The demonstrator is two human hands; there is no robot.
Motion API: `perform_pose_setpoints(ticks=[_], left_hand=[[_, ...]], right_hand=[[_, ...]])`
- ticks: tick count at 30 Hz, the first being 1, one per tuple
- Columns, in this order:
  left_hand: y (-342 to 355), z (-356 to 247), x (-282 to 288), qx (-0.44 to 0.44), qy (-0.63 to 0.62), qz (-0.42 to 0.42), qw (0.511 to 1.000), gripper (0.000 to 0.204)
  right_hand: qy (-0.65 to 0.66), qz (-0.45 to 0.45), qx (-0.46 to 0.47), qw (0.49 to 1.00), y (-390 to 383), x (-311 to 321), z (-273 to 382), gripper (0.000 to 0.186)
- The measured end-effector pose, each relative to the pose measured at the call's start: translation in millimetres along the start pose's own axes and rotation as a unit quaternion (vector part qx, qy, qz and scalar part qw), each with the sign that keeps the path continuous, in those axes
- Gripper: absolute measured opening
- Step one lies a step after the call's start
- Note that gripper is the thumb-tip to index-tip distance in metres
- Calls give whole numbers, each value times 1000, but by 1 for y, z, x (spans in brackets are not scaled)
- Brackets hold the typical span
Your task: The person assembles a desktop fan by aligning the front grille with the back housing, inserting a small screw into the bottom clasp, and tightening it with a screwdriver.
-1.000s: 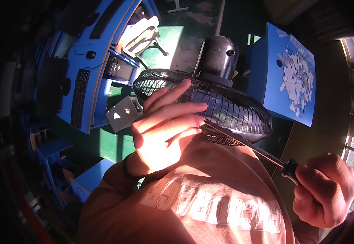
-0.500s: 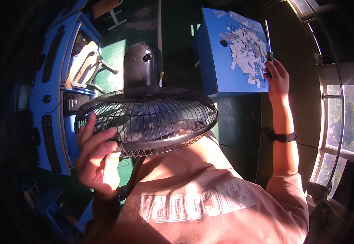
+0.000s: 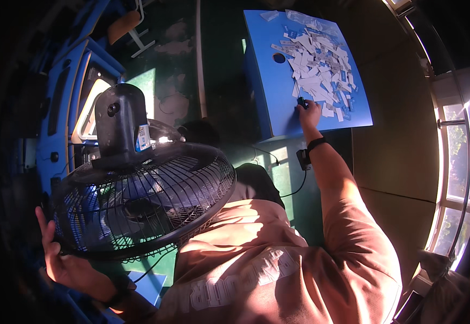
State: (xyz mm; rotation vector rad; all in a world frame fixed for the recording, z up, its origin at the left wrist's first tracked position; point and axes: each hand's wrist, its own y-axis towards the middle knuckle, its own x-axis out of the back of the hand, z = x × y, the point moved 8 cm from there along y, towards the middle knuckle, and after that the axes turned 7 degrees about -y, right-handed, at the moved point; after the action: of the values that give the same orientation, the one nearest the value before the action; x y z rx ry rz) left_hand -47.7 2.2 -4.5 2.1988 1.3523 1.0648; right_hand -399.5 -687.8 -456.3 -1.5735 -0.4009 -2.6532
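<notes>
A black electric fan (image 3: 156,202) tilts in front of me at the left, its motor housing (image 3: 118,119) upward and its wire cage toward my chest. My left hand (image 3: 67,264) is at the cage's lower left rim, some fingers stretched up and others curled against it. The rim hides part of its grip. My right hand (image 3: 310,116) reaches out to the near edge of a blue desk (image 3: 270,97), closed on the dark green handle of a screwdriver (image 3: 301,101). The handle is low over the desktop, and I cannot tell whether it touches.
A heap of white paper strips (image 3: 321,70) covers much of the blue desk, with clear plastic at its far side. A black power plug (image 3: 303,159) on a cord shows near my right wrist. Blue computer desks (image 3: 64,102) stand at the left, windows (image 3: 464,151) at the right.
My right hand has brought the screwdriver from the desk's right edge leftward and down to its near side. The fan and my left hand have shifted left and lower in the view.
</notes>
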Motion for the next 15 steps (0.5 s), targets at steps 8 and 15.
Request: perform_pose_setpoints(ticks=[8, 15], left_hand=[[-7, 13, 11, 88, -41, -58, 994, 48], [-4, 4, 0, 53, -46, -44, 997, 56]], right_hand=[[-18, -67, 54, 996, 39, 27, -31, 26], [-108, 26, 191, 975, 63, 16, -45, 9]])
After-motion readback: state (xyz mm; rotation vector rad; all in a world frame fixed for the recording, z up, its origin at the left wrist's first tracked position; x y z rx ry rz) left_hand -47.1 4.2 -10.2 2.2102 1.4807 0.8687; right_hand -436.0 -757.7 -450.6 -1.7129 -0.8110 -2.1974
